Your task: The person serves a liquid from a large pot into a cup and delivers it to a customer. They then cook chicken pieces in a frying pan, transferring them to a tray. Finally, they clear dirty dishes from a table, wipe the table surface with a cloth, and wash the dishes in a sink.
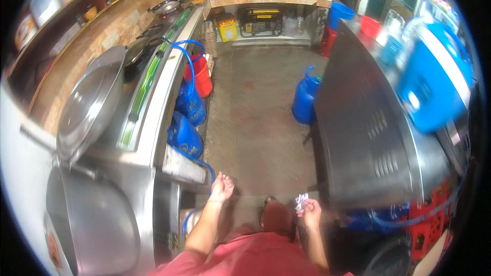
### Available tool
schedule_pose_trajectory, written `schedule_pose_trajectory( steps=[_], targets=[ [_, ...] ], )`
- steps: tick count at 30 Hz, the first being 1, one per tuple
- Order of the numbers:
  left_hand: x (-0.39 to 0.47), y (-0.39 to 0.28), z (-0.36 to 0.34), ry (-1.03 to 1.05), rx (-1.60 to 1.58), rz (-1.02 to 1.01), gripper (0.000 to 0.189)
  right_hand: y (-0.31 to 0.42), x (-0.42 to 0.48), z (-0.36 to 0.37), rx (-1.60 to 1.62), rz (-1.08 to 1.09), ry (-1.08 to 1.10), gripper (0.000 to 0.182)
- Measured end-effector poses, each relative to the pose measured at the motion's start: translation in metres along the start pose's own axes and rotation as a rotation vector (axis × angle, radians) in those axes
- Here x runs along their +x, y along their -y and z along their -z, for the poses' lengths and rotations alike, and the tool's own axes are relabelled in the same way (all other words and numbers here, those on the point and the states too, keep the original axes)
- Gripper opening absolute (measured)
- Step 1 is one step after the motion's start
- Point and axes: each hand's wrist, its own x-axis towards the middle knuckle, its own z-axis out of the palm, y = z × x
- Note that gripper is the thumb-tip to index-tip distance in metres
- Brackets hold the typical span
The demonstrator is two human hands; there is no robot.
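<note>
My right hand (311,212) pinches a small crumpled piece of paper or wrapper (302,202), white with purple marks, in front of my body at the lower middle. My left hand (223,187) is held out beside the counter with its fingers curled; whether it holds something small cannot be told. Near it, a blue hose (207,166) runs down past the end of the counter shelf. Blue gas cylinders (190,134) stand under the left counter. Another blue gas cylinder (305,97) is on the floor at the right, against a dark metal cabinet (356,122).
On the left stove counter (144,122) are a large metal pot (94,99) and pans. A red bucket (201,76) stands beneath it. A generator (262,21) sits under the far counter. A blue cooler (433,84) rests at the right; red crates (427,222) lie below.
</note>
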Motion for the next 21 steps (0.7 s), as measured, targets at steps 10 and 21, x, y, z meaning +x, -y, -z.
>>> schedule_pose_trajectory(
  steps=[10,21],
  targets=[
    [0.504,-0.323,-0.280,0.267,-0.495,-0.375,0.025,0.217,0.383,-0.219,-0.123,0.158,0.053,0.021],
    [0.755,-0.450,-0.375,-0.275,0.422,-0.136,0.022,0.372,0.625,-0.389,-0.139,-0.262,-0.204,0.023]
  ],
)
